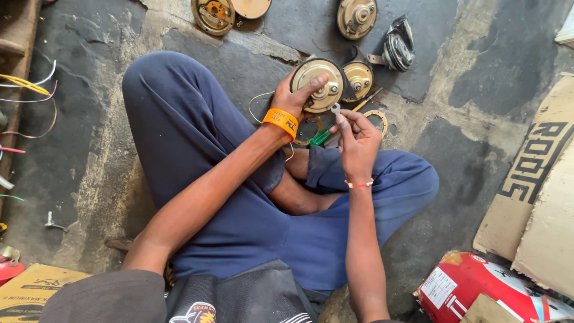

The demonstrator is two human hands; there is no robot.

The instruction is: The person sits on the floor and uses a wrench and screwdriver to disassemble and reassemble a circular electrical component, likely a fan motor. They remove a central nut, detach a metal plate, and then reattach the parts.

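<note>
Red canister (478,293), cardboard (538,197) beside.

Dull brass-toned metal disc (318,85), rough cracked concrete floor (478,66), matt blue cloth trousers (197,137), glossy orange wristband (280,121)

Round brass-coloured disc unit (318,85), tilted, raised

We see a rough concrete floor (95,149), dark and cracked, in bright daylight. Coloured wires (27,84) lie at the left, cardboard pieces (538,197) at the right.
</note>
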